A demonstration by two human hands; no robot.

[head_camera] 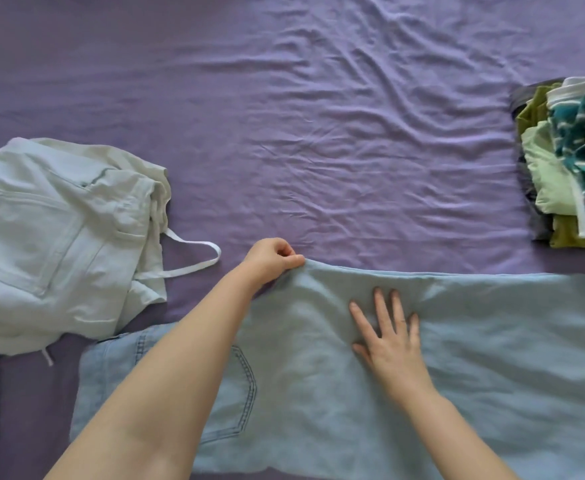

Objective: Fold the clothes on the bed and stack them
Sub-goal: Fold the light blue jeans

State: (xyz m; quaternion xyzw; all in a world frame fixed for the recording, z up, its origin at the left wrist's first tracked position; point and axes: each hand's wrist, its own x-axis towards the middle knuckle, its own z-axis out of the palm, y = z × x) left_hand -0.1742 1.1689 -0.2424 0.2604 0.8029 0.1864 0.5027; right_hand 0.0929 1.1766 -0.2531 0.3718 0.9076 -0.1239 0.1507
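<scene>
The light blue jeans [457, 375] are lying flat across the near edge of the bed [319, 133], their right end running out past the picture's right edge and their near side partly covered by both forearms, so the full outline is not showing. A stitched back pocket is peeking out beside the left forearm. The left hand [273, 258] is pinching the far edge of the jeans, fingers curled together and clamped on a raised fold of the denim. The right hand [388, 337] is pressing palm-down on the middle of the jeans, fingers spread apart and gripping nothing.

Toward the left edge of the bed, a pale mint garment [59, 237] is sitting crumpled, with a white drawstring looping out toward the left hand; it is lying just beside the jeans' near-left corner, and whether they are touching is hard to tell. At the right edge, well apart from both hands, a stack of folded clothes [568, 161] in green, teal, white and dark cloth is being cut off by the frame. A bluish shape at the near-left corner is too cropped to identify.
</scene>
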